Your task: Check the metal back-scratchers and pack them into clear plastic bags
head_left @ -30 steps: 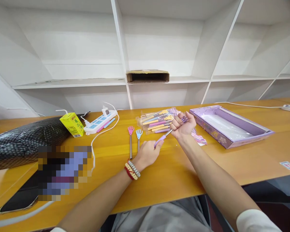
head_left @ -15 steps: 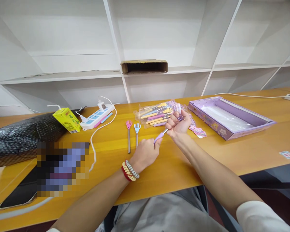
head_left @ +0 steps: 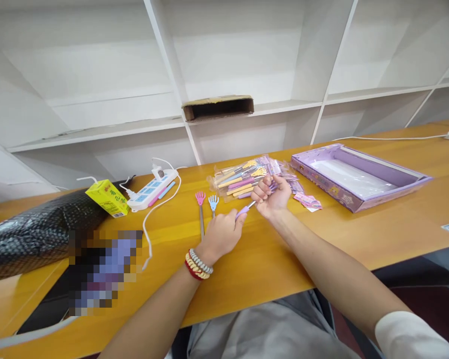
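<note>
Both of my hands grip one back scratcher above the table. My left hand, with bracelets on its wrist, is closed around the purple handle. My right hand is a fist around the other end, which it hides; a short piece of metal rod shows between the hands. Left of them lie a pink hand-shaped scratcher head and a blue scratcher head, each on a metal rod; my left hand partly covers the blue one's rod. Behind my right hand is a pile of bagged back scratchers.
A purple box tray stands at the right, near small pink cards. A power strip has a pink and a blue handle beside it. Further left are a yellow drink carton, a black wrapped bundle and a partly blurred phone.
The head view has tilted and shifted a little. Both hands keep their grip on the back scratcher, and slightly more metal rod shows between them.
</note>
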Motion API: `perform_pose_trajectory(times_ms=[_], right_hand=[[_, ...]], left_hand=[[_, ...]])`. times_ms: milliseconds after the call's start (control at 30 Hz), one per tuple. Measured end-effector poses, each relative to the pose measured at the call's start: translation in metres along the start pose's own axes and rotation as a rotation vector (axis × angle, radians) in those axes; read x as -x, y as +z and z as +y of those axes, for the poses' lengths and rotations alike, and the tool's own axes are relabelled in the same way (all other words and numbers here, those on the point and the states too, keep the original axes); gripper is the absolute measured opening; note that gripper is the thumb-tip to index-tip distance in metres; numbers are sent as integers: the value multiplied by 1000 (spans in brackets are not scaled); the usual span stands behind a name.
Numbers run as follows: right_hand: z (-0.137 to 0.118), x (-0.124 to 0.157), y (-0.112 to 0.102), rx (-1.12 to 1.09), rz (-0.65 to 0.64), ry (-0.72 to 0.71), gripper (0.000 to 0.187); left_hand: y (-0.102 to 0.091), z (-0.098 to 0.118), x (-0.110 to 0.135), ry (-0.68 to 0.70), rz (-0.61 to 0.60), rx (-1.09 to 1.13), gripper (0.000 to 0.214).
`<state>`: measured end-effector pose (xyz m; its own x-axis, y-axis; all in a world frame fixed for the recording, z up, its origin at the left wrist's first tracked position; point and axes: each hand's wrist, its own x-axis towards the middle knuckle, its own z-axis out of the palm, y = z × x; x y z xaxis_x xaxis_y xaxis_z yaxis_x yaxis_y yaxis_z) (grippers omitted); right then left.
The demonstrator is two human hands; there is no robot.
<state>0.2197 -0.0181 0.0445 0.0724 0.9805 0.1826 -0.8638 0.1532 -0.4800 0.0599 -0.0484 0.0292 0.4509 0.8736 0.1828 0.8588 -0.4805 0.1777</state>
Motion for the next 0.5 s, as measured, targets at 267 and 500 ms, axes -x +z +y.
perform_pose_trajectory(times_ms=[267,500], right_hand=[[-9,-18,-13,918,-144,91,21],[-26,-12,-40,1283,-389,166,28]], left_hand=[[-7,-43,-13,63,122,109,39],[-28,-59,-15,137,40,92,35]])
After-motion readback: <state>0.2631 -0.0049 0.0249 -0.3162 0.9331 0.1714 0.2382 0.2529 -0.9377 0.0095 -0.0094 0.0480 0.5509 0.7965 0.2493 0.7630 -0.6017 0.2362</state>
